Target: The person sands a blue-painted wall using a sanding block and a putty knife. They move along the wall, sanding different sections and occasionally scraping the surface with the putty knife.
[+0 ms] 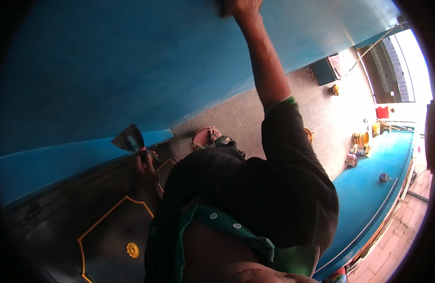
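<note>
A putty knife (130,138) with a wide dark blade and a partly red handle is in my left hand (146,165), its fingers wrapped round the handle. The blade is held up in front of the lighter blue strip at the foot of the wall. My right arm stretches far forward to the blue wall (132,70). At the upper edge of the view my right hand (246,6) is against that wall, partly cut off. A dark, blurred patch shows beside its fingers; I cannot make out what it is.
To my left stands a dark door (109,231) with gold trim and a gold flower ornament. Yellow buckets (361,138) and paint cans (352,158) are on the speckled floor (236,113) to the right, along a low blue wall (368,188). Farther off is a blue box (324,71).
</note>
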A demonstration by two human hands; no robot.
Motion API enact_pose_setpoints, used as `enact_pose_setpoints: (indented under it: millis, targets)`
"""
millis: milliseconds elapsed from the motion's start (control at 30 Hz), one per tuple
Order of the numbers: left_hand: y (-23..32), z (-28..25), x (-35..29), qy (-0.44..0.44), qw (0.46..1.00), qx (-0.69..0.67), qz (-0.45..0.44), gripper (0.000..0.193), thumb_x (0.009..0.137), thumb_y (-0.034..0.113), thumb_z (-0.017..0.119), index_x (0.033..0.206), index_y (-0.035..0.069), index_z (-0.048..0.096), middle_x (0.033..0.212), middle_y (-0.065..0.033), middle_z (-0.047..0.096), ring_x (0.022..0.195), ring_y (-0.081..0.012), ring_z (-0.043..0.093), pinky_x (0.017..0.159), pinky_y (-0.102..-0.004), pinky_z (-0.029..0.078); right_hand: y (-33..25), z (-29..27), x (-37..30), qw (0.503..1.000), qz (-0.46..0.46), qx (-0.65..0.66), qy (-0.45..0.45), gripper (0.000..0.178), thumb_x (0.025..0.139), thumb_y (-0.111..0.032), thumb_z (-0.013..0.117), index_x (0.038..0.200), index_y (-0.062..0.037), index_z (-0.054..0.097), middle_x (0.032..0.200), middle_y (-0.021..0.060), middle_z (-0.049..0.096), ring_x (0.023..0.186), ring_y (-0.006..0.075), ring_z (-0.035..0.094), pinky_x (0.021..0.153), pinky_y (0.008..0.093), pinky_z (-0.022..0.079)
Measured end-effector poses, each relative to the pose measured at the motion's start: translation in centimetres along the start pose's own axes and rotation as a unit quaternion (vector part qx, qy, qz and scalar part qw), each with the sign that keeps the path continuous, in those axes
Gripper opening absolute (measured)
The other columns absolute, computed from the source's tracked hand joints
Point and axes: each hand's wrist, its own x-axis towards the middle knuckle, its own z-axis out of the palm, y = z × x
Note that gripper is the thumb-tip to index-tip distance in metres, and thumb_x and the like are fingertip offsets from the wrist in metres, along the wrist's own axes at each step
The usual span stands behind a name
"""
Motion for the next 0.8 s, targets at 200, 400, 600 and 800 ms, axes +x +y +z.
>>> enact_pose_setpoints:
  millis: [200,400,600,800]
  targets:
    - [-0.5,-0.7,-0.4,-0.010,0.989,-0.119,-0.087,0.019,0.103,0.015,0.048,0.109,-0.002,0.054,0.085,-0.0080,0.062,0.075,-0.0142,0.060,0.067,-0.0280,0.049,3.6,1.4,-26.0,0.987,0.149,-0.010,-0.065,0.062,0.103,-0.032,0.033,0.156,-0.0025,0.021,0.162,0.0283,0.005,0.148,0.0516,0.002,0.119,0.0562,0.009]
    - [-1.3,-1.3,0.9,-0.016,0.998,-0.053,-0.037,0.022,0.104,0.017,0.048,0.112,-0.003,0.055,0.092,-0.0087,0.063,0.083,-0.0142,0.060,0.075,-0.0282,0.049,0.5,1.4,-29.3,0.914,0.405,0.025,-0.033,0.065,0.104,-0.032,0.033,0.158,-0.0043,0.010,0.163,0.0246,0.000,0.151,0.0421,-0.002,0.121,0.0505,0.003]
    - [-1.4,-1.9,1.5,-0.079,0.994,-0.040,-0.058,0.026,0.104,0.020,0.048,0.113,-0.003,0.055,0.097,-0.0092,0.064,0.087,-0.0154,0.062,0.080,-0.0295,0.049,-2.9,1.4,-10.0,0.974,0.200,-0.094,-0.050,0.059,0.103,-0.030,0.034,0.158,-0.0115,0.021,0.164,0.0222,0.009,0.151,0.0400,0.006,0.118,0.0562,0.008]
    - [-3.3,-2.9,1.2,-0.075,0.994,-0.036,-0.069,0.029,0.104,0.019,0.048,0.123,-0.002,0.051,0.099,-0.0092,0.063,0.086,-0.0154,0.061,0.079,-0.0301,0.049,3.4,2.6,-20.7,0.902,0.414,0.044,0.115,0.057,0.105,-0.030,0.030,0.158,-0.0118,0.020,0.163,0.0193,0.015,0.150,0.0368,0.015,0.120,0.0511,0.012]
